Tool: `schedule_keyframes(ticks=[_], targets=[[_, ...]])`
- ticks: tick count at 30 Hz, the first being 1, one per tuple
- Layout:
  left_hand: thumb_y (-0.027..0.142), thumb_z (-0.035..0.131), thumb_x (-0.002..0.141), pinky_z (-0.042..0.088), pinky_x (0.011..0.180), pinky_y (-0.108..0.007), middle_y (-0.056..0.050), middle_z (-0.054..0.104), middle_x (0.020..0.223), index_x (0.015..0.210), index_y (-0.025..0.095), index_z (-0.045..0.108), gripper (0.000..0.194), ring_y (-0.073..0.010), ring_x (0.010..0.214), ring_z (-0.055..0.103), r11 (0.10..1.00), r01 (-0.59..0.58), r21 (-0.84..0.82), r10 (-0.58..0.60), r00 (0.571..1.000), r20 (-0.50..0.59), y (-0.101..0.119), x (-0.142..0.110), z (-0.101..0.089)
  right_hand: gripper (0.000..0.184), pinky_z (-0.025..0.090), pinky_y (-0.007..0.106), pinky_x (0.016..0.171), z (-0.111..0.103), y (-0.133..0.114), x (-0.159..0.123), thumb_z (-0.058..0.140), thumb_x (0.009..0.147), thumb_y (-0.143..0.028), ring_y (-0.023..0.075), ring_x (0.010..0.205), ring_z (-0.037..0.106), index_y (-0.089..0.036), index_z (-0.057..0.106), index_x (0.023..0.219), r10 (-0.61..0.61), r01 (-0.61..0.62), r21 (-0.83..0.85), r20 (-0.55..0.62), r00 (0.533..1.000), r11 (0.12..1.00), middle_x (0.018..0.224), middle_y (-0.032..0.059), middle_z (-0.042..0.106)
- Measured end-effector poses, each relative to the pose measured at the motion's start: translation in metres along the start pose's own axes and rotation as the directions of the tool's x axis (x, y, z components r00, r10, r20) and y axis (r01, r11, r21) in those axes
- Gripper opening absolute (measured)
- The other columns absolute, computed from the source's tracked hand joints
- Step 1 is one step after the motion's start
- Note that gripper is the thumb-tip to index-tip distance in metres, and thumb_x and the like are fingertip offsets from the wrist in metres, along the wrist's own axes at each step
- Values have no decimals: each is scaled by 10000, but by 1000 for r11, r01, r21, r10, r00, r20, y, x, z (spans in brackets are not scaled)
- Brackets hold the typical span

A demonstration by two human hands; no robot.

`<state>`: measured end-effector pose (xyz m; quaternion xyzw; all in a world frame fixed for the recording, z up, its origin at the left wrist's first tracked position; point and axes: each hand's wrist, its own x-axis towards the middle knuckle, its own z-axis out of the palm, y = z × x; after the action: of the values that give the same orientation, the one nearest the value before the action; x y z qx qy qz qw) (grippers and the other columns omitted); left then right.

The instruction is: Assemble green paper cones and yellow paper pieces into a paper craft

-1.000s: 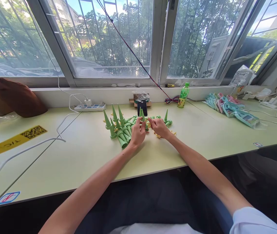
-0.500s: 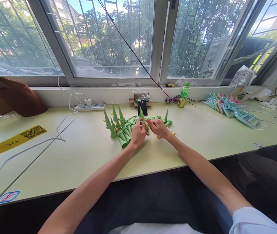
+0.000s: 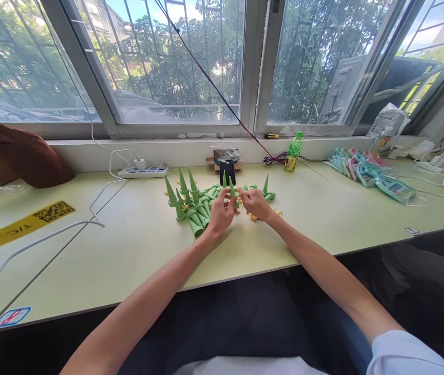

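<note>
My left hand [image 3: 222,212] is closed around a green plastic spike [image 3: 231,188], whose pointed tip stands up between thumb and fingers. Right beside it, my right hand [image 3: 256,203] has its fingers pinched together close to that spike; what they grip is hidden. To the left of my hands are several upright green cones [image 3: 183,181] with collars, and green tubes [image 3: 195,226] lying in a row. Small yellow pieces [image 3: 253,216] lie under and beside my right hand. Another green cone [image 3: 265,184] stands just behind it.
Behind the pile lies a black phone [image 3: 227,173] against a small cardboard box. A green bottle [image 3: 293,152] stands by the window sill. Bagged pastel items [image 3: 378,177] lie at right. A power strip [image 3: 144,172], white cable [image 3: 104,191] and brown bag [image 3: 30,155] are at left.
The spike in my left hand now shows its tip separately, in front of another cone tip behind. My right hand has shifted slightly away from it. The rest looks unchanged.
</note>
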<state>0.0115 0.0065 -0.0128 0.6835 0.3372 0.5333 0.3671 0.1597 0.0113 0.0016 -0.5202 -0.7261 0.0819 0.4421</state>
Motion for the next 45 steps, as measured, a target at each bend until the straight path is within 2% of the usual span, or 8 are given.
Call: schedule_keyframes(ticks=[5,11,19,27,31,37,40,45], targets=[[464,631,900,582,527,-209,-37,631,980,1046,211,565,299,-94,625,651,999,-36,22,36,999,-5,-1,0,0,688,338,298,541,2,0,0,262,1005,-640,147,469,447,-232,297,452,26,-26,0,8,1000,1000,377,20,392],[386,599,912,589,554,-233,-38,601,951,937,196,520,208,-117,672,655,996,-63,57,65,998,-20,1,0,2,720,343,293,541,2,-1,-2,261,987,-700,144,464,458,-231,348,447,43,-43,57,7,999,997,389,24,434],[387,593,922,585,599,-243,-44,621,931,938,196,532,202,-132,719,651,992,-67,103,71,997,-37,0,1,1,669,380,281,602,0,-5,-3,332,1022,-594,144,509,511,-218,442,480,27,-32,79,60,998,996,444,22,523],[450,646,889,586,591,-244,-71,595,1021,1045,196,487,338,-161,804,700,999,-7,45,11,996,-86,0,2,3,670,372,290,599,-4,-8,-2,311,998,-672,142,501,499,-219,441,522,75,-66,114,-77,994,991,496,29,545],[494,573,932,540,510,-229,-22,601,867,1080,206,458,343,-133,660,656,999,44,-10,-45,993,-113,-1,4,3,677,380,290,614,-5,-7,-2,291,986,-706,142,517,503,-215,451,548,75,-59,125,-125,989,990,507,28,551],[559,361,1010,359,354,-203,54,502,556,872,227,436,367,-98,381,465,992,119,-52,-121,992,-32,2,1,1,679,393,268,606,-4,-10,-5,284,970,-734,135,538,513,-213,467,574,-13,11,179,10,1000,984,515,15,546],[572,372,1005,292,330,-198,64,443,501,802,230,407,400,-86,348,385,986,146,-76,-147,989,-15,5,-1,0,685,396,266,602,-4,-11,-6,277,966,-741,137,547,514,-215,467,571,-20,15,177,26,999,984,516,17,544],[580,443,975,297,323,-188,67,436,530,802,229,419,392,-78,366,374,974,195,-117,-194,981,14,10,-1,-1,678,405,269,597,-4,-10,-6,284,982,-714,137,537,513,-213,467,562,-8,5,190,17,1000,982,518,23,550]])
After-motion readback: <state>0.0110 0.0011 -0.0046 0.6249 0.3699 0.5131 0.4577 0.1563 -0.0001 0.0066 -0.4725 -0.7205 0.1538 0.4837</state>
